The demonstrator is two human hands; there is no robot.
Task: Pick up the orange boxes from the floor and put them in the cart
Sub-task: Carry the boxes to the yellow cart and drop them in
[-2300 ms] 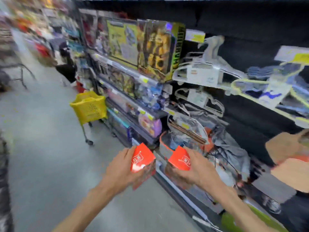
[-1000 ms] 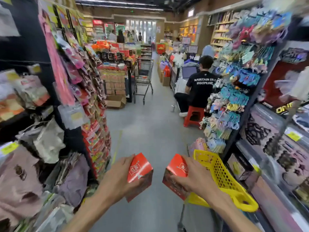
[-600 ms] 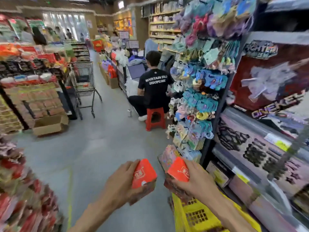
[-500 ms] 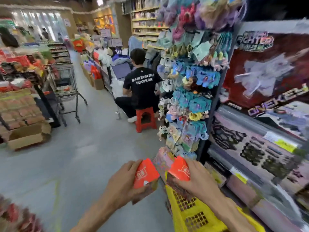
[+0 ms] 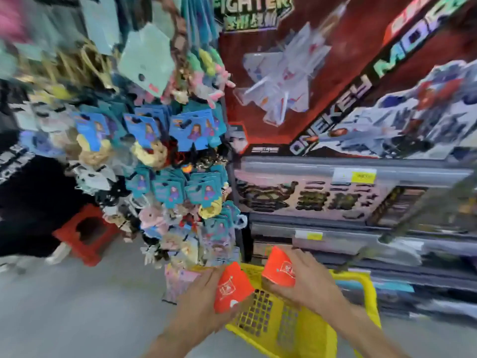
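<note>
I hold two orange boxes with white logos over the yellow plastic cart [image 5: 361, 301] at the bottom middle. My left hand [image 5: 198, 303] grips one orange box [image 5: 231, 289] above the cart's near-left rim. My right hand [image 5: 307, 282] grips the other orange box [image 5: 280, 267] over the cart's open top. The cart's perforated walls show beneath both hands. Its inside is mostly hidden by my hands and the boxes.
A rack of hanging hair accessories [image 5: 167, 164] stands just left of the cart. Shelves with toy boxes [image 5: 335, 99] rise behind it. A red stool [image 5: 85, 231] with a seated person in black is at the left. Grey floor lies at the lower left.
I have turned right and come up to the cart. Both hands, each with its box, have moved from beside the cart to above its open top.
</note>
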